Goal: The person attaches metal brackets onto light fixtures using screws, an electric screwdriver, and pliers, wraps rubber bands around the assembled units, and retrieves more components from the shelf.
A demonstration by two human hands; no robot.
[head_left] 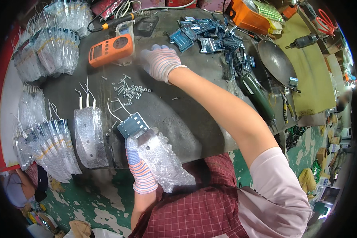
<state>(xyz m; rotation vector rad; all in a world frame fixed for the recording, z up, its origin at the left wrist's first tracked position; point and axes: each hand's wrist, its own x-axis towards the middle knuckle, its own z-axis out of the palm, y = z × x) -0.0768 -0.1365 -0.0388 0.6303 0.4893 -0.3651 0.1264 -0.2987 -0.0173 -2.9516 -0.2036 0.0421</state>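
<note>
My left hand [141, 170], in a striped knit glove, is closed on a bubble-wrapped part [164, 162] at the table's front edge. Out of the wrap's upper end sticks a blue-grey metal bracket [133, 125], with two white wires rising beside it. My right hand [160, 63], gloved the same way, hovers over the table just right of an orange handheld meter [111, 50]. Its fingers are bent, slightly blurred and hidden underneath, so any grip there cannot be made out. Loose nuts [135, 92] and screws [122, 84] lie between the hands. Another bubble-wrapped part [90, 137] with white leads lies to the left.
Bundles of wrapped parts [47, 51] stand along the left side, with more bundles [51, 146] nearer me. Metal brackets [214, 35] are heaped at the back. On the right are a dark green power tool [258, 97], a round dark pan [274, 59] and pliers [286, 107].
</note>
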